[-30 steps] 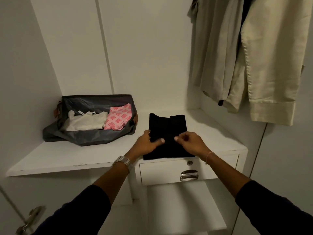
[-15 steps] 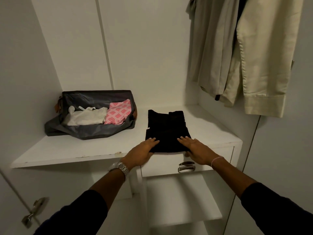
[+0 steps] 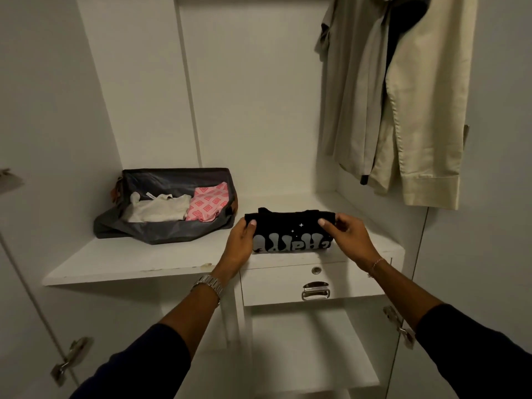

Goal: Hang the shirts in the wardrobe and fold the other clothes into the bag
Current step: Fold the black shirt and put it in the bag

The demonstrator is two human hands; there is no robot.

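Folded since: black shirt [image 3: 290,230] lies crosswise.

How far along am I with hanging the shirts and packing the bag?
Done: beige shirts hang on the right; a white garment and a pink patterned one lie in the open grey bag. In hand: left hand and right hand hold the folded black T-shirt on the shelf. Left: put it in the bag.

Dim white wardrobe interior [image 3: 247,90] with shelf [image 3: 161,254] above a drawer [image 3: 288,283].
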